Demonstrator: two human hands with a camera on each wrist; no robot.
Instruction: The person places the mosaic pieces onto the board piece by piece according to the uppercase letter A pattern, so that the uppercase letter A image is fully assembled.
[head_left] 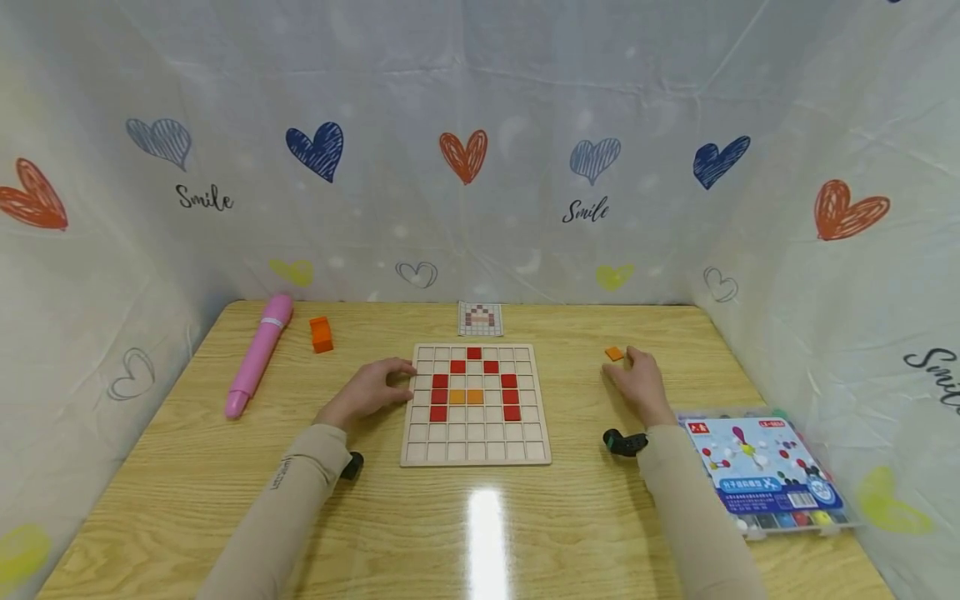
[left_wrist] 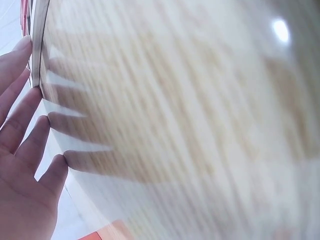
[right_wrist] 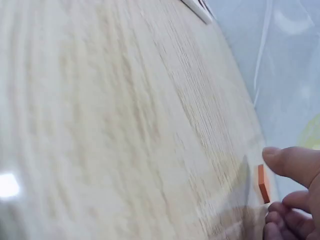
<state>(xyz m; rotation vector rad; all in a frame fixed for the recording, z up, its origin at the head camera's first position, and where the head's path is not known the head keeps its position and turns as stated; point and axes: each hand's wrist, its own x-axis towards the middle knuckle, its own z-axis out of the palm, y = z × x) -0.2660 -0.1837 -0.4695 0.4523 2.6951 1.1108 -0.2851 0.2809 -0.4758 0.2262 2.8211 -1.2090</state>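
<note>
A wooden grid board (head_left: 472,454) lies on the table, with several red tiles (head_left: 474,353) set in an arch and two orange tiles (head_left: 466,397) in a row between its sides. At the board's left edge is my left hand (head_left: 367,389), its fingers extended and fingertips right at the rim, as the left wrist view also shows. To the right of the board, a loose orange tile (head_left: 614,353) lies flat on the table. My right hand (head_left: 640,385) reaches beside this tile, thumb and fingers parted around it in the right wrist view, with a gap showing.
A small pattern card (head_left: 480,319) lies behind the board. Left of it are an orange block (head_left: 321,335) and a pink marker-shaped stick (head_left: 258,358). A molecular model kit box (head_left: 765,467) sits by my right forearm. A printed curtain (head_left: 525,233) encloses the table.
</note>
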